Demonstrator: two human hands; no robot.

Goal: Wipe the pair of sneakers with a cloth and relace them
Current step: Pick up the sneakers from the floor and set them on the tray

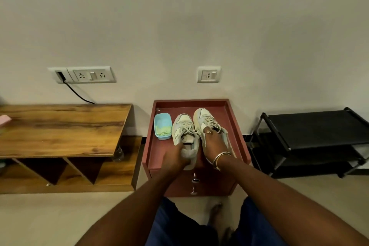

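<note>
Two pale, laced sneakers stand side by side, toes toward the wall, on a small red cabinet (pixel 237 126) with a raised rim. My left hand (pixel 173 159) grips the heel of the left sneaker (pixel 182 128). My right hand (pixel 214 143) lies over the top of the right sneaker (pixel 203 115), fingers at its laces. A light blue tub (pixel 162 121) holding a yellow-green cloth (pixel 164 130) sits to the left of the sneakers on the cabinet.
A wooden table (pixel 60 128) with open shelves stands on the left, a black shoe rack (pixel 311 136) on the right. Wall sockets (pixel 91 75) with a black cable are above the table. My knees and a foot show below.
</note>
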